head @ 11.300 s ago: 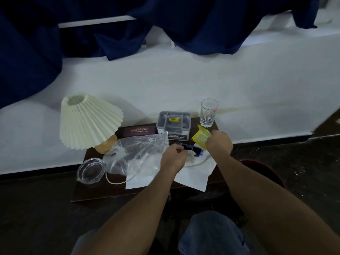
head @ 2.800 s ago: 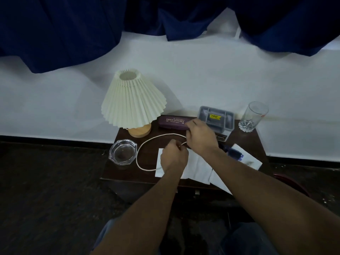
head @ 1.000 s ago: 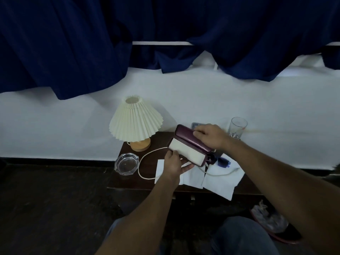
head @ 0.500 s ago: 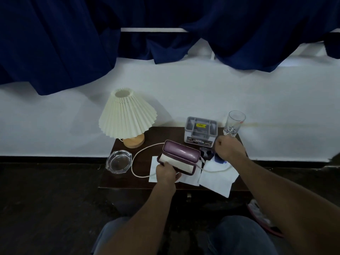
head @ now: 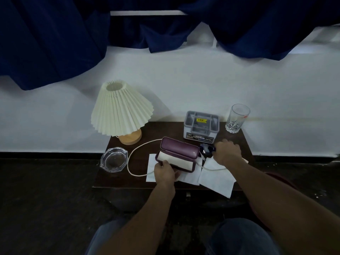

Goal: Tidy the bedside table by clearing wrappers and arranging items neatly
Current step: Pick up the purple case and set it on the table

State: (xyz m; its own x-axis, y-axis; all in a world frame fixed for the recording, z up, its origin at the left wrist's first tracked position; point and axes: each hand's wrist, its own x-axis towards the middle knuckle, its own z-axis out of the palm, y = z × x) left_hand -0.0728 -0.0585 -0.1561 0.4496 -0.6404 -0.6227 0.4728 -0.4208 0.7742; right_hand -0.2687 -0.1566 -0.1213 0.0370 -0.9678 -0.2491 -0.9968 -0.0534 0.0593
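A maroon glasses case [head: 179,150] lies open on the dark bedside table [head: 165,129], its pale lining facing me. My left hand [head: 164,173] holds the case's near left edge. My right hand [head: 227,151] grips blue-lensed glasses [head: 207,149] just right of the case. Two white paper napkins [head: 215,178] lie under the case and my hands, one hanging over the front edge. A white lamp cord [head: 132,159] loops across the table and over the napkins.
A pleated cream lamp [head: 120,109] stands at the back left, a glass ashtray [head: 113,159] in front of it. A grey organiser box [head: 201,127] and a drinking glass [head: 236,118] stand at the back right. A dark red bin rim [head: 276,176] shows right of the table.
The case was lifted from the back of the table, opened in both hands, and now lies on the napkins. My right hand left the case and took the glasses.
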